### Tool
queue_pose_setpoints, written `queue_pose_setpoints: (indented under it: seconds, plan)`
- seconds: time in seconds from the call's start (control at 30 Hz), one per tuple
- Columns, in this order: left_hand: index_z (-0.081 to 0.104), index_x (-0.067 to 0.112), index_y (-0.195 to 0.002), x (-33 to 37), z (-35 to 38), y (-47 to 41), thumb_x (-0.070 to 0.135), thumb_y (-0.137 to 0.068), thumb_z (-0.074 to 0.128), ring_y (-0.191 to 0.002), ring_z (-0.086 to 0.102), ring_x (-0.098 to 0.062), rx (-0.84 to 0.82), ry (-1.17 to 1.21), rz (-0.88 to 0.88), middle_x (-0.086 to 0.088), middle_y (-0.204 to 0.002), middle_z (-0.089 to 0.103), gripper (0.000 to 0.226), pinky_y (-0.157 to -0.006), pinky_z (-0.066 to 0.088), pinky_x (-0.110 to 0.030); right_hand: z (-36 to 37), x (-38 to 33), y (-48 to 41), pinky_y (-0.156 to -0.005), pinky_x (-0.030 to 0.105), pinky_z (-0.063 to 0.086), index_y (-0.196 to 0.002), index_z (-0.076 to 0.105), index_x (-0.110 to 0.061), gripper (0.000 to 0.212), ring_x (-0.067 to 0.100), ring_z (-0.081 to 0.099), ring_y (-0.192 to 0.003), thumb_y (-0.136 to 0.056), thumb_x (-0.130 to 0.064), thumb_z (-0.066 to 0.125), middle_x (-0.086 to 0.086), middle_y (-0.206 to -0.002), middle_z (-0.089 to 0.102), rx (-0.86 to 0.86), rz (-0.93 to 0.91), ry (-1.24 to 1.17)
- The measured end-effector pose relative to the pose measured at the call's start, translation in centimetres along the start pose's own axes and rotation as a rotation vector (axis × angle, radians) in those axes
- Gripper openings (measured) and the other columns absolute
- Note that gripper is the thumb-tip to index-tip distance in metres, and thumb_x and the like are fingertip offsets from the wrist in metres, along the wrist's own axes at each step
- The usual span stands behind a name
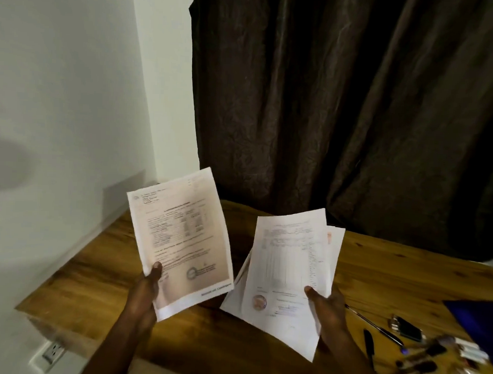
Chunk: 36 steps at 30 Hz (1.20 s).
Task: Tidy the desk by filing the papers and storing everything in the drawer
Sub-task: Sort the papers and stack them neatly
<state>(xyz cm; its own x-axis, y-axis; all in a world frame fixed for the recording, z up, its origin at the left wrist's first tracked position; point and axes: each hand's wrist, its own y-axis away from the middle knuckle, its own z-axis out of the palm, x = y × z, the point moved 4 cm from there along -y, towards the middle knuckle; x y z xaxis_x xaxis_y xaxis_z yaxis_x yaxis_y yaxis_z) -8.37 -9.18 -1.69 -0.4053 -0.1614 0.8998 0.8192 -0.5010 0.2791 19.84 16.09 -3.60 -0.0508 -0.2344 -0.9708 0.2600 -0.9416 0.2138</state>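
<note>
While hands (234,299) hold papers (289,273), desk (377,271) edge near

Two hands, left (143,288) and right (326,305). One single sheet (181,240) in the left; one fanned stack of papers (288,273) in the right, exact sheet count unclear. One wooden worktop (391,266). Two black pens (375,325) at right. One blue folder (479,318). One wall socket (52,353). One dark curtain (342,106). Several blurred small items (436,350), uncountable.
</note>
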Motion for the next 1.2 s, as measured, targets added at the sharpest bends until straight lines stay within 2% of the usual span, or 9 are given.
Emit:
queue_pose_setpoints:
  seconds: [0.2,0.37,0.5,0.6,0.67,0.8,1.0,1.1,1.2]
  plan:
    - [0.071,0.013,-0.104,-1.3,2.1,-0.3,0.031,-0.096,0.058,-0.09,0.072,-0.034,-0.096,-0.268,0.026,-0.014,-0.101,0.075,0.024,-0.081,0.058,-0.046,1.5,0.3,1.4,-0.088,0.052,0.056,-0.121,0.062,-0.007,0.042,0.032,0.07,-0.099,-0.081,0.003,0.072,0.013,-0.113,0.071,-0.158,0.032,0.026]
    - [0.068,0.025,-0.099,-3.3,6.4,1.5,0.032,-0.101,0.047,-0.092,0.068,-0.018,-0.22,-0.437,0.01,0.005,-0.094,0.072,0.022,-0.071,0.053,-0.025,3.9,0.7,3.0,-0.086,0.054,0.057,-0.118,0.065,-0.013,0.046,0.031,0.072,-0.098,-0.075,-0.005,0.079,0.01,-0.108,0.075,-0.308,0.097,-0.049]
    - [0.063,0.023,-0.113,-3.4,6.5,1.5,0.029,-0.102,0.045,-0.098,0.06,-0.016,-0.15,-0.428,0.071,0.009,-0.098,0.065,0.021,-0.081,0.046,-0.027,3.9,0.7,3.5,-0.088,0.06,0.054,-0.122,0.064,-0.014,0.075,0.036,0.07,-0.102,-0.053,-0.023,0.093,0.014,-0.112,0.073,-0.361,0.118,-0.09]
    - [0.065,0.02,-0.109,-3.5,6.8,1.3,0.03,-0.1,0.052,-0.09,0.063,-0.015,-0.157,-0.422,-0.011,0.001,-0.099,0.069,0.019,-0.073,0.05,-0.029,3.6,1.1,3.6,-0.087,0.065,0.052,-0.117,0.066,-0.01,0.049,0.042,0.069,-0.1,-0.07,-0.005,0.08,0.02,-0.11,0.072,-0.38,0.134,-0.089]
    - [0.069,0.012,-0.108,-3.9,6.9,1.1,0.027,-0.095,0.062,-0.093,0.068,-0.026,-0.187,-0.35,-0.118,-0.008,-0.101,0.074,0.021,-0.081,0.056,-0.039,3.7,1.4,3.6,-0.085,0.065,0.053,-0.115,0.067,-0.009,0.035,0.044,0.069,-0.097,-0.083,0.004,0.066,0.022,-0.107,0.072,-0.354,0.128,-0.051]
    - [0.068,0.005,-0.114,-4.6,6.6,1.2,0.019,-0.089,0.069,-0.1,0.069,-0.039,-0.268,-0.192,-0.23,-0.018,-0.107,0.073,0.029,-0.088,0.056,-0.053,4.1,1.3,3.9,-0.082,0.062,0.055,-0.112,0.068,-0.008,0.024,0.045,0.069,-0.094,-0.089,-0.001,0.063,0.026,-0.107,0.07,-0.352,0.102,-0.029]
    - [0.071,0.01,-0.103,-3.3,6.3,1.2,0.016,-0.091,0.065,-0.088,0.072,-0.028,-0.158,-0.175,-0.012,-0.009,-0.096,0.077,0.015,-0.069,0.059,-0.035,4.0,-0.3,3.2,-0.093,0.051,0.054,-0.119,0.068,-0.02,0.039,0.029,0.07,-0.105,-0.098,-0.045,0.047,0.008,-0.113,0.073,-0.354,0.035,0.017]
    - [0.071,0.013,-0.105,-2.4,7.1,1.5,0.016,-0.093,0.063,-0.091,0.072,-0.025,-0.18,-0.168,0.085,-0.002,-0.095,0.077,0.015,-0.068,0.059,-0.03,4.4,-1.2,3.1,-0.089,0.05,0.057,-0.119,0.065,-0.022,0.029,0.021,0.071,-0.101,-0.091,-0.029,0.065,0.004,-0.116,0.072,-0.371,-0.127,0.162]
    - [0.069,0.011,-0.112,-1.1,8.1,1.4,0.013,-0.094,0.061,-0.097,0.07,-0.028,-0.199,-0.15,0.161,-0.005,-0.101,0.076,0.02,-0.075,0.059,-0.036,4.9,-2.3,3.0,-0.084,0.046,0.059,-0.125,0.059,-0.018,0.035,0.017,0.07,-0.104,-0.09,-0.016,0.067,0.0,-0.116,0.071,-0.338,-0.273,0.19]
